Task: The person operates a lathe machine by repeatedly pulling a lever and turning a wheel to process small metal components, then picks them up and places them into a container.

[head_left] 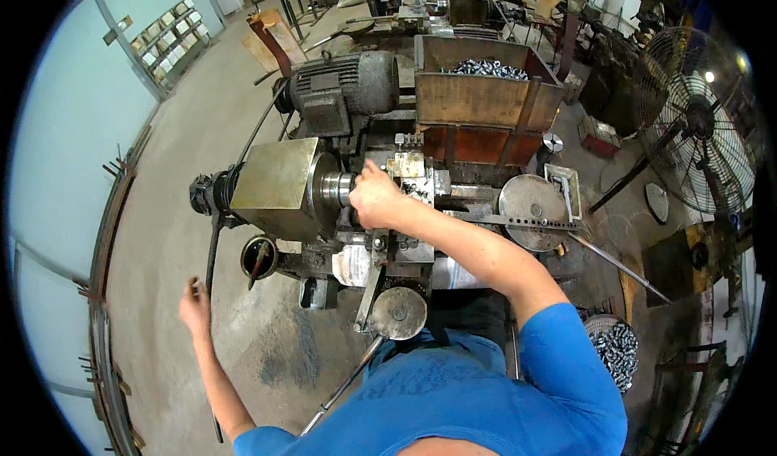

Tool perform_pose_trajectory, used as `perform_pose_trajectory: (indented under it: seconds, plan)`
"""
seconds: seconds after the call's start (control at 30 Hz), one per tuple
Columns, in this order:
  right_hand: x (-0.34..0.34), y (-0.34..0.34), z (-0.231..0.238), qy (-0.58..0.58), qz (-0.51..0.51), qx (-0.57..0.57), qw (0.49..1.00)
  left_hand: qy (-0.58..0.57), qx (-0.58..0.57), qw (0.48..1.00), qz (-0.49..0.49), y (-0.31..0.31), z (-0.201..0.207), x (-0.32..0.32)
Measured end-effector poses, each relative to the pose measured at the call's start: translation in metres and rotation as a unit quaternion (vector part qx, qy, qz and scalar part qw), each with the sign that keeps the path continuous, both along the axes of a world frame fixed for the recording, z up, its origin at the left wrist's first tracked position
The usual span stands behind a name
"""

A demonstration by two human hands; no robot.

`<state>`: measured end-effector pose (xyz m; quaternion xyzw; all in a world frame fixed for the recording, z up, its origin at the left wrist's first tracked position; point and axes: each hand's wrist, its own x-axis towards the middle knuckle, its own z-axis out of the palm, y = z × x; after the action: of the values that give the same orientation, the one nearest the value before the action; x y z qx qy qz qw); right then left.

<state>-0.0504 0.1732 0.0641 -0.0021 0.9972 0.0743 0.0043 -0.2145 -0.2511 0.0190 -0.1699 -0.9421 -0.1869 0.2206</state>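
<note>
My right hand (375,198) is at the front of the lathe's round metal chuck (332,189), its fingers bent inward. Whatever is between those fingers is hidden behind the hand. Out to the left, my left hand (194,309) is raised above the floor, fingers curled together. A dark spot shows at its fingertips, too small to name. Close beside that hand runs a long black rod (212,266) coming down from the headstock; whether they touch I cannot tell. The headstock (273,173) is a boxy block with a flat metal cover.
An electric motor (344,84) sits behind the headstock. A rusty metal bin (477,100) holds small shiny parts. Below the headstock hangs a pot (258,258) with a brush-like stick. Two round plates (534,199) with long levers front the machine. A caged fan (696,120) stands right.
</note>
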Motion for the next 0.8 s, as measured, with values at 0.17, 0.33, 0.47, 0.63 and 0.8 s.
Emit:
perform_pose_trajectory:
  seconds: [0.17,0.33,0.47,0.63,0.8]
  plan:
    - [-0.022,0.002,-0.022,-0.018,0.016,-0.026,0.999,0.005,-0.056,0.988,0.145,-0.049,-0.089,0.016]
    - [-0.022,0.002,-0.022,0.001,-0.005,-0.033,0.999,-0.073,-0.057,0.988,0.126,0.0,-0.06,0.076]
    - [0.003,0.006,-0.005,0.043,-0.009,-0.061,0.997,-0.283,0.128,0.949,0.055,0.008,-0.045,0.069]
    - [0.049,0.083,0.057,0.318,0.004,-0.084,0.944,-0.404,0.203,0.887,-0.091,0.0,-0.051,0.029]
    - [0.099,0.093,0.092,0.349,-0.2,0.006,0.916,-0.399,0.216,0.889,-0.065,-0.018,-0.075,0.006]
